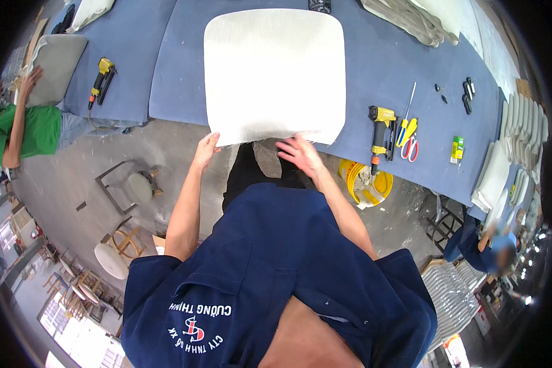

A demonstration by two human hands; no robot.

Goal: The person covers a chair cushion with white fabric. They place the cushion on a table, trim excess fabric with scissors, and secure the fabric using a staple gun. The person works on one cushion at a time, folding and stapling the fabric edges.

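A pale, rounded-square seat panel [275,73] covered in whitish fabric lies on the blue table in front of me, with frayed threads along its near edge. My left hand [208,146] pinches the fabric at the near left corner between thumb and fingers. At the near edge, right of its middle, my right hand [299,153] has its fingers apart, the fingertips close to the fabric; whether they touch it is hard to see. Right of the panel lies a yellow and black staple gun [381,136]. Beside it are a screwdriver [403,130], a yellow-handled tool [409,131] and red-handled scissors [410,149].
A yellow bucket [349,178] stands below the table edge. A small green and yellow box [457,149] and black pieces [468,95] lie farther right. Another staple gun [102,83] lies left, near a co-worker in green [34,130]. Seat panels [524,119] are stacked at right.
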